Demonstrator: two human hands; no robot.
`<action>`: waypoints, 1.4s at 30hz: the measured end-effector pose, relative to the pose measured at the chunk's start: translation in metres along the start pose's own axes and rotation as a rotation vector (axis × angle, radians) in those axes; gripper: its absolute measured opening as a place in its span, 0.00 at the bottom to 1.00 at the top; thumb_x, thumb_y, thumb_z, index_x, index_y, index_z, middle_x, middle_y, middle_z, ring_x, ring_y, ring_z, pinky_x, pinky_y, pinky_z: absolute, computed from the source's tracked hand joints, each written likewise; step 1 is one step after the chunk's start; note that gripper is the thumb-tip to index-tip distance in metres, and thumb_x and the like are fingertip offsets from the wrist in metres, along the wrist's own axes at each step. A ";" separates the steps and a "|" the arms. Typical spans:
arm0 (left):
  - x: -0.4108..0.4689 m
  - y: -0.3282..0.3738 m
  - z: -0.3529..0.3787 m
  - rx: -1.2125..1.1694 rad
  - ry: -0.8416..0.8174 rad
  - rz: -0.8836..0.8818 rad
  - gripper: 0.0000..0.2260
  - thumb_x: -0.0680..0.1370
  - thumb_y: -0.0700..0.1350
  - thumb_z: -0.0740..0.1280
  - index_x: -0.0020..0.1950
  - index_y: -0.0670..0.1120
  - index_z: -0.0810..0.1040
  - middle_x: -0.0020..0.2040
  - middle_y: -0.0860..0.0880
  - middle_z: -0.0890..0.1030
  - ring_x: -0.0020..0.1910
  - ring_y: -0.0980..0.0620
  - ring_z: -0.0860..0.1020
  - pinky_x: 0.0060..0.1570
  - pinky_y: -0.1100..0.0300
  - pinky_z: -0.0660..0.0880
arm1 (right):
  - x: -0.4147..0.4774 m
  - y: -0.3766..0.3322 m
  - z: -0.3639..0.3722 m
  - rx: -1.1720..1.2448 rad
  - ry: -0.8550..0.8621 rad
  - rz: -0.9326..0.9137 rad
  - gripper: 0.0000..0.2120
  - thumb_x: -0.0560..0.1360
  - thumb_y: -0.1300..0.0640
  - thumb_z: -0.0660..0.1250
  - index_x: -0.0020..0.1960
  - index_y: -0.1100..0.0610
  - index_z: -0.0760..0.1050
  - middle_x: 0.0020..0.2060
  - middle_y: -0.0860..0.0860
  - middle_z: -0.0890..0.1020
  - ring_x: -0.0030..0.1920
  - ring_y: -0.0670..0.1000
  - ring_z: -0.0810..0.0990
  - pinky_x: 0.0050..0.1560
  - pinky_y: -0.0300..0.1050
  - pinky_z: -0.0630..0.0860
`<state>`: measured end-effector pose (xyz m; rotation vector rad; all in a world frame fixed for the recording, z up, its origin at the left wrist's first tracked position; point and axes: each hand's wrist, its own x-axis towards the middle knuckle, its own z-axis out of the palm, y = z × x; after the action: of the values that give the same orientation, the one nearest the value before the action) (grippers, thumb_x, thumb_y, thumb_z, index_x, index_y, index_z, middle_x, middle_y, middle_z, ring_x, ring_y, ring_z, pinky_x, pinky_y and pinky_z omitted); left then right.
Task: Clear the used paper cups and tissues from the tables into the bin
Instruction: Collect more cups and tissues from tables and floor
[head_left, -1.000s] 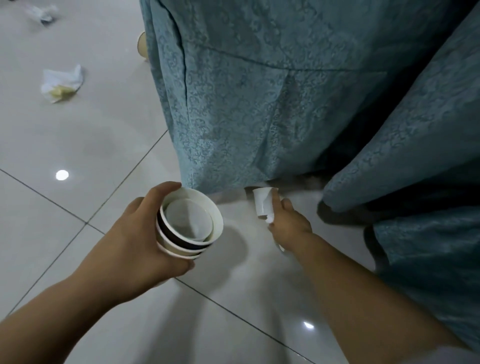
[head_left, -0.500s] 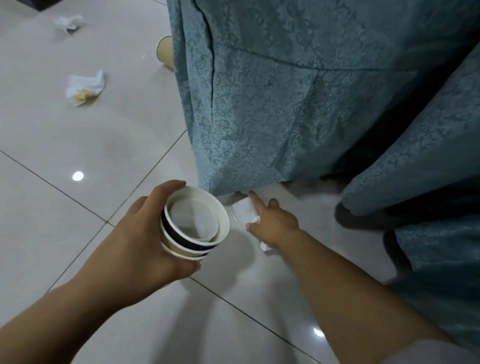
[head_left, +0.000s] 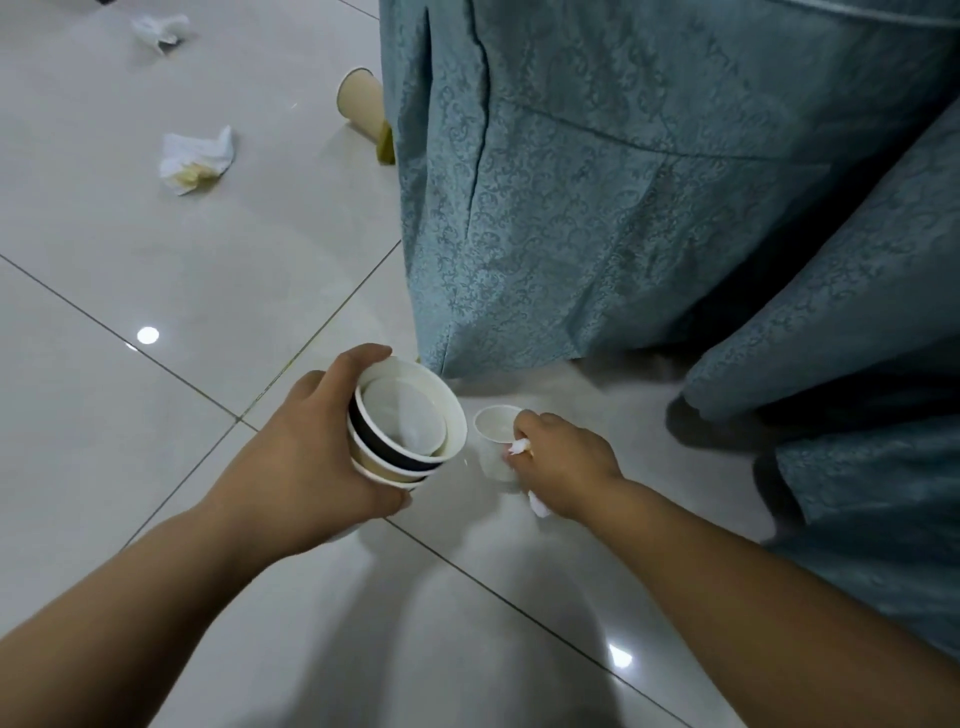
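Head view: the left hand grips a cup stack, fingers curled round its side and the thumb under its lower edge. The stack is tilted, mouths facing up toward the camera. It shows a white outer rim, a dark band below that, a tan wall further down and a smaller white cup nested inside. It is held above the floor, just beside the lower corner of a teal patterned cloth that hangs to the floor.

The right hand is low over the tiles, close to the right of the stack. Its fingers are curled on the rim of a small cup, which is white, open end up and looks empty. The same hand also pinches a white scrap of tissue, with another bit showing under the palm. Whether the small cup touches the floor I cannot tell.

Further off on the tiles lie a stained tissue, crumpled white with a yellow patch, and a far tissue near the top edge. A tan cup lies on its side against the cloth's edge, partly hidden by it.

A second cloth, same teal, hangs at the right, with a dark gap between the two. Bright light spots reflect on the glossy tiles.
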<state>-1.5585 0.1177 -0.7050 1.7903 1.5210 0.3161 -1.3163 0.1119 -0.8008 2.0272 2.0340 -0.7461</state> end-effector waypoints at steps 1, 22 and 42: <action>0.000 -0.001 -0.001 0.005 0.005 -0.008 0.48 0.55 0.52 0.79 0.69 0.65 0.57 0.60 0.55 0.71 0.56 0.56 0.70 0.53 0.60 0.68 | -0.007 -0.005 -0.010 0.051 0.039 -0.007 0.09 0.79 0.44 0.56 0.48 0.50 0.64 0.51 0.51 0.76 0.47 0.56 0.76 0.42 0.46 0.69; 0.001 -0.024 -0.019 -0.019 0.171 0.066 0.33 0.58 0.56 0.76 0.60 0.60 0.69 0.54 0.60 0.76 0.54 0.55 0.76 0.47 0.54 0.78 | -0.057 -0.097 -0.097 0.742 0.222 -0.321 0.19 0.68 0.39 0.66 0.58 0.34 0.70 0.43 0.41 0.79 0.46 0.42 0.78 0.51 0.41 0.75; 0.007 -0.064 -0.057 -0.083 0.335 -0.042 0.32 0.56 0.55 0.76 0.58 0.57 0.71 0.51 0.58 0.78 0.51 0.52 0.77 0.45 0.53 0.79 | -0.015 -0.146 -0.104 0.854 0.199 -0.271 0.05 0.72 0.52 0.71 0.40 0.51 0.78 0.34 0.43 0.80 0.36 0.42 0.77 0.40 0.40 0.74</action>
<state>-1.6390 0.1462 -0.7108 1.6984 1.7437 0.6766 -1.4348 0.1542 -0.6723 2.2851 2.3859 -1.7785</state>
